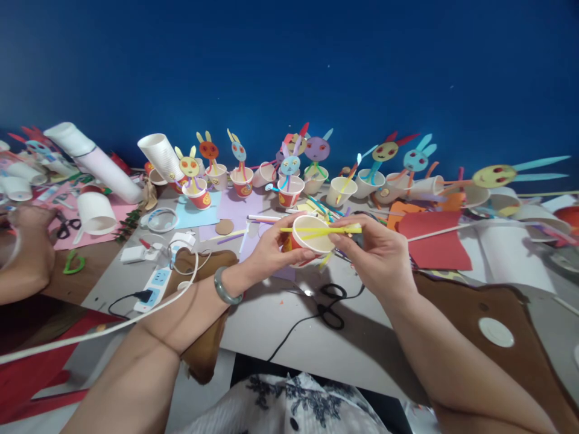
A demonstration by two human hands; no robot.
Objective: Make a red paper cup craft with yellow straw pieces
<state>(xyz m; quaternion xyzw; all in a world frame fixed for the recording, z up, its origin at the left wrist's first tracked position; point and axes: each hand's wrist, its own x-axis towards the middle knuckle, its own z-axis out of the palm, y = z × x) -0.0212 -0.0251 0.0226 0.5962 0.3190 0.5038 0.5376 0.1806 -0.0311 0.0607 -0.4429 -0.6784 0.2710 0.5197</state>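
A red and white paper cup [315, 234] is tilted with its open mouth toward me near the middle of the view. My left hand [266, 250] is closed around the cup's left side. Between the fingers and thumb of my right hand [380, 247] are thin yellow strips [323, 230], which lie across the cup's mouth and reach past its left rim. Black-handled scissors [332, 306] rest on the table below the cup. A brown disc [224, 226] sits on purple paper to the left.
Several cups with paper rabbit heads [290, 166] line the table's back. Left are a power strip [158, 277], a white cable and another person's arm [27, 259]. Red paper [434, 241] and brown cloth [474, 313] lie right.
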